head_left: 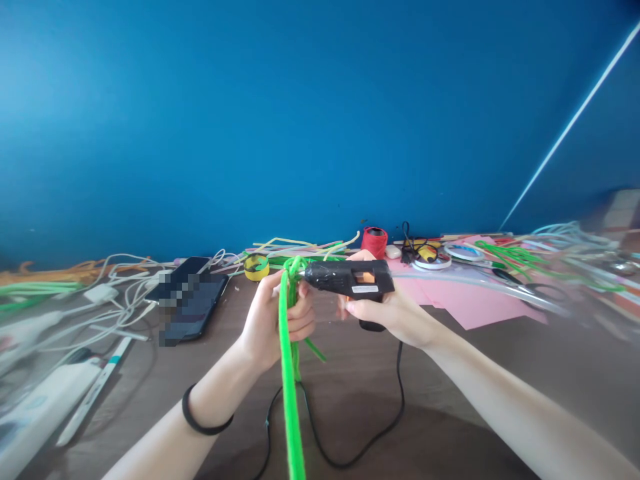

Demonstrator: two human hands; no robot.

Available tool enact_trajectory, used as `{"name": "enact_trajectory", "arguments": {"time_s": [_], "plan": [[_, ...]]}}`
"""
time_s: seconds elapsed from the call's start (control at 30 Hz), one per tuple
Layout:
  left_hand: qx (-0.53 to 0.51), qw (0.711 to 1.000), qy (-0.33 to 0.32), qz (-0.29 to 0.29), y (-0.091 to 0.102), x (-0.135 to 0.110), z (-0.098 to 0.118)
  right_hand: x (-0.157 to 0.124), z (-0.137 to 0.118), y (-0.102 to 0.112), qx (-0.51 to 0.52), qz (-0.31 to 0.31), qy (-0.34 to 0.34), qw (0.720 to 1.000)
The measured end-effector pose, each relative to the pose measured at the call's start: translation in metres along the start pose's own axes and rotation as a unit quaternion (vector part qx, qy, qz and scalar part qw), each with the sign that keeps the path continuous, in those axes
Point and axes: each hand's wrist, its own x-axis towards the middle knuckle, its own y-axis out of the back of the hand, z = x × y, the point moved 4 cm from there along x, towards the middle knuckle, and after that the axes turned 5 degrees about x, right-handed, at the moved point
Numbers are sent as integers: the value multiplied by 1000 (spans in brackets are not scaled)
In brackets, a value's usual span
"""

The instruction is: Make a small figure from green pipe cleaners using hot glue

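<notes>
Green pipe cleaners [289,373], bent together at the top, are pinched in my left hand [270,323]; one long strand hangs down toward me and shorter ends dangle below the fingers. My right hand [395,310] is wrapped round the grip of a black hot glue gun [335,277], which points left. Its nozzle meets the bent top of the pipe cleaners, though whether glue is coming out I cannot tell. A long clear glue stick sticks out of the gun's back end. From the grip a black cord [400,380] loops down across the brown table [360,407].
At left lie two dark phones [197,307], tangled white cables [125,300] and a white pen-like stick [95,393]. Along the back are a yellow tape roll [257,267], a red spool [375,243] and loose pipe cleaners. Pink paper [480,300] and scissors [545,297] lie right.
</notes>
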Motion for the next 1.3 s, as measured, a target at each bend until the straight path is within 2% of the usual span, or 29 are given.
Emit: {"name": "enact_trajectory", "arguments": {"time_s": [0.17,0.3,0.4,0.53,0.63,0.8,1.03,1.3], "plan": [[-11,1000,4,12,1,-1,4,3,-2,5,-3,13,5,1000],[-9,999,9,40,1,-1,10,10,4,16,108,60,-2,992],[-16,999,-12,44,3,-2,15,15,21,29,193,109,-56,974],[-17,998,-20,51,4,-3,17,17,57,35,212,119,-197,950],[-15,999,-16,46,2,-4,17,17,82,28,229,111,-256,933],[-17,999,-6,31,-1,-5,14,16,107,13,292,102,-301,902],[-24,1000,-3,19,-4,-5,13,13,116,9,238,91,-316,914],[-24,1000,-6,9,-7,-6,14,13,116,11,76,110,-309,942]]}}
